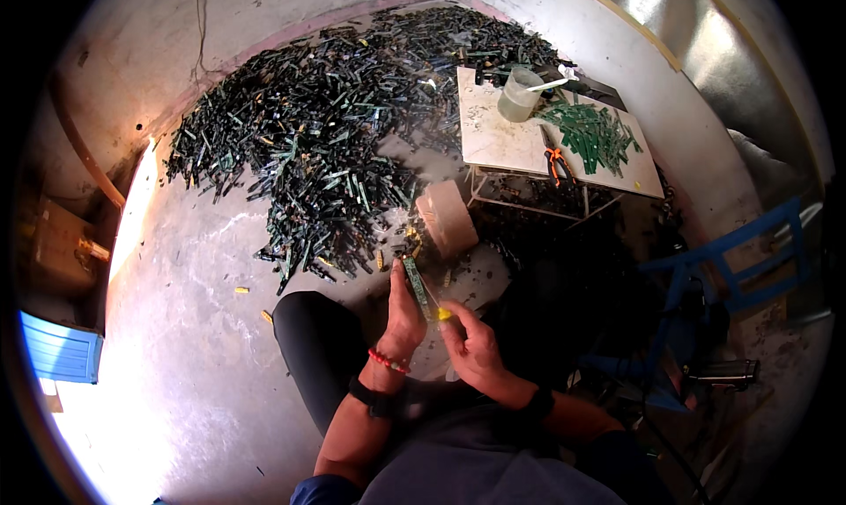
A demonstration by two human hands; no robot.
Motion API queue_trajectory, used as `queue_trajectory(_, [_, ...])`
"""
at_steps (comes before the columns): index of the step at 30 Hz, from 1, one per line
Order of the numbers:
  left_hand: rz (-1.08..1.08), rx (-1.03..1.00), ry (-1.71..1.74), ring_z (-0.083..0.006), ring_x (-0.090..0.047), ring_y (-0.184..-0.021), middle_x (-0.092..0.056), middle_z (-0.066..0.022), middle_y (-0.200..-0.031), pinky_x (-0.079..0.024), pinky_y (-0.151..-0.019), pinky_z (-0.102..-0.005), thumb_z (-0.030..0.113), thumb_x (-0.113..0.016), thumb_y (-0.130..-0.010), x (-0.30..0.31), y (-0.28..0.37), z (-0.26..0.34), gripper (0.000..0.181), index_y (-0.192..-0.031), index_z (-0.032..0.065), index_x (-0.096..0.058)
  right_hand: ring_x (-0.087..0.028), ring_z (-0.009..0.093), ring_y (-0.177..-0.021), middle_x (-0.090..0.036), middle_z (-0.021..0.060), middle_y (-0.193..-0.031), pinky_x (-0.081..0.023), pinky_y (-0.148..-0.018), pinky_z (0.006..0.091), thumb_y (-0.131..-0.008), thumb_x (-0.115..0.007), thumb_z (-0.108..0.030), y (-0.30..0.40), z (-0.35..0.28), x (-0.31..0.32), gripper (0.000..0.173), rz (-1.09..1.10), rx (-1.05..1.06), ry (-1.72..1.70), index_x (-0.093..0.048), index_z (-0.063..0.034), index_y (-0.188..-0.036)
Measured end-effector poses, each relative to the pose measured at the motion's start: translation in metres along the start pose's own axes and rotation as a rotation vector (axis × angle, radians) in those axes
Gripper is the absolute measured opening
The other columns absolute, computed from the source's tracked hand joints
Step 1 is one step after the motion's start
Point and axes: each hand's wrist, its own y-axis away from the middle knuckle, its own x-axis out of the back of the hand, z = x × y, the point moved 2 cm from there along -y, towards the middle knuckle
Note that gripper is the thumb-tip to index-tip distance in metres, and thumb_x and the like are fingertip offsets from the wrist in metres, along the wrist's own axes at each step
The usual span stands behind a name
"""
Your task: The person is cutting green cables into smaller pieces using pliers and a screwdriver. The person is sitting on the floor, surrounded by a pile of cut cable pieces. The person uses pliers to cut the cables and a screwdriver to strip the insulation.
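Note:
My left hand grips a narrow green circuit board, which points away from me just above the floor. In my right hand is a screwdriver with a yellow handle. Its thin shaft lies along the board's right edge; whether the tip touches the board is too small to tell. A brown cardboard piece or box sits on the floor just beyond both hands. Small yellow parts are scattered beside it.
A large heap of circuit-board strips covers the floor ahead. The low table at right bears a plastic beaker, orange-handled pliers and green bare strips. A blue chair stands at right, and a blue bin at left.

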Motion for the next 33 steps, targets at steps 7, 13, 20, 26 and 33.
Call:
queue_trajectory(7, [0.016, 0.076, 0.020, -0.0146, -0.047, -0.058, -0.051, -0.0022, -0.066, -0.040, -0.052, -0.0284, 0.054, -0.044, -0.092, 0.006, 0.001, -0.007, 0.045, -0.078, 0.0120, -0.053, -0.063, 0.034, -0.089, -0.063, 0.0189, -0.100, -0.050, -0.075, 0.0356, -0.086, -0.061, -0.007, 0.007, -0.002, -0.016, 0.032, 0.051, -0.137, -0.029, -0.054, -0.0051, -0.117])
queue_trajectory(13, [0.064, -0.007, -0.249, -0.0140, -0.046, -0.056, -0.049, -0.0010, -0.065, -0.035, -0.046, -0.0253, 0.053, -0.041, -0.093, 0.008, 0.013, -0.003, 0.045, -0.076, 0.0129, -0.052, -0.064, 0.033, -0.086, -0.064, 0.0172, -0.095, -0.050, -0.073, 0.0352, -0.084, -0.061, -0.004, -0.005, 0.000, -0.009, 0.033, 0.048, -0.064, -0.032, -0.054, -0.0051, -0.117])
queue_trajectory(20, [-0.015, 0.171, -0.073, -0.0148, -0.039, -0.048, -0.043, -0.0005, -0.059, -0.030, -0.042, -0.0265, 0.058, -0.036, -0.093, -0.006, 0.016, -0.004, 0.051, -0.072, 0.0128, -0.048, -0.068, 0.023, -0.083, -0.066, 0.0114, -0.093, -0.053, -0.070, 0.0295, -0.084, -0.059, 0.000, -0.006, 0.002, 0.001, 0.034, 0.007, -0.024, -0.023, -0.052, -0.0013, -0.117])
queue_trajectory(26, [-0.171, 0.273, -0.049, -0.0130, -0.030, -0.040, -0.035, 0.0009, -0.051, -0.024, -0.040, -0.0275, 0.060, -0.033, -0.093, 0.005, 0.011, -0.006, 0.055, -0.065, 0.0134, -0.043, -0.064, 0.033, -0.076, -0.064, 0.0162, -0.088, -0.051, -0.063, 0.0380, -0.086, -0.058, -0.008, -0.011, 0.008, 0.015, 0.031, -0.031, 0.082, 0.197, -0.053, -0.0067, -0.116])
queue_trajectory(33, [-0.207, 0.257, -0.199, -0.0112, -0.021, -0.039, -0.028, 0.0018, -0.049, -0.019, -0.039, -0.0251, 0.064, -0.029, -0.092, 0.002, 0.013, -0.001, 0.059, -0.063, 0.0127, -0.037, -0.062, 0.026, -0.071, -0.063, 0.0127, -0.087, -0.049, -0.062, 0.0337, -0.088, -0.058, -0.012, -0.043, 0.018, 0.056, 0.026, -0.242, 0.016, 0.026, -0.057, -0.0048, -0.113])
